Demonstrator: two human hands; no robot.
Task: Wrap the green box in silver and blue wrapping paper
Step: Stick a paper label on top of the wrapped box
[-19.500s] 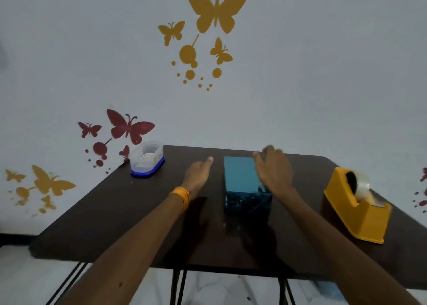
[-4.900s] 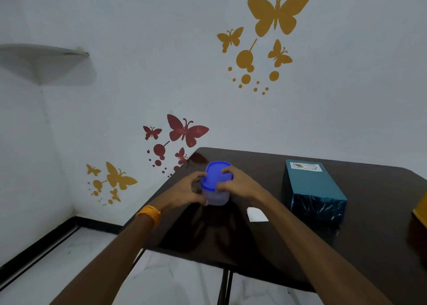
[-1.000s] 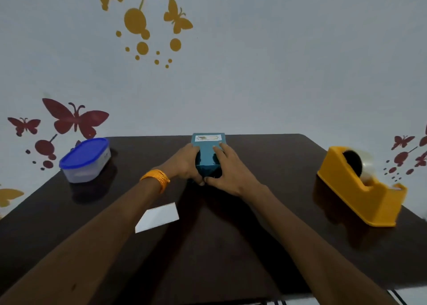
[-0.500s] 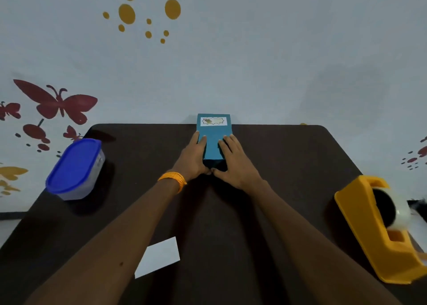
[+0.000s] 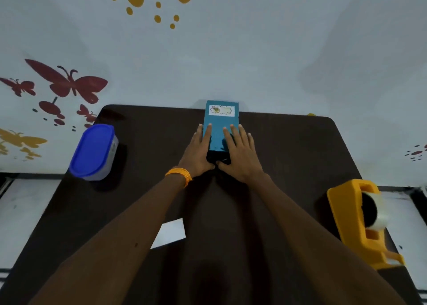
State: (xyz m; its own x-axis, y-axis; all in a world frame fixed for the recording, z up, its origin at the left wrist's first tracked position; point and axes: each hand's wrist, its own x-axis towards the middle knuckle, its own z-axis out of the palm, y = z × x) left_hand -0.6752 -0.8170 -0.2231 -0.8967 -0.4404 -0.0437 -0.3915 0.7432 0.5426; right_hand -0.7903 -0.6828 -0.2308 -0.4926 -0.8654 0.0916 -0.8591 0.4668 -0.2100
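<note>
The box, covered in shiny blue-green paper with a small white sticker near its far end, lies lengthwise at the middle of the dark table's far edge. My left hand lies flat along the box's left side, fingers straight, with an orange band at the wrist. My right hand rests flat on the box's top and right side, fingers spread. Both thumbs meet at the box's dark near end, which they partly hide.
A clear tub with a blue lid stands at the table's left edge. A yellow tape dispenser sits at the right edge. A small white slip of paper lies near my left forearm. A white wall with butterfly decals rises behind.
My view has tilted further down over the table. Both hands have slid a little further along the box and lie flatter on it; the box stays at the far edge.
</note>
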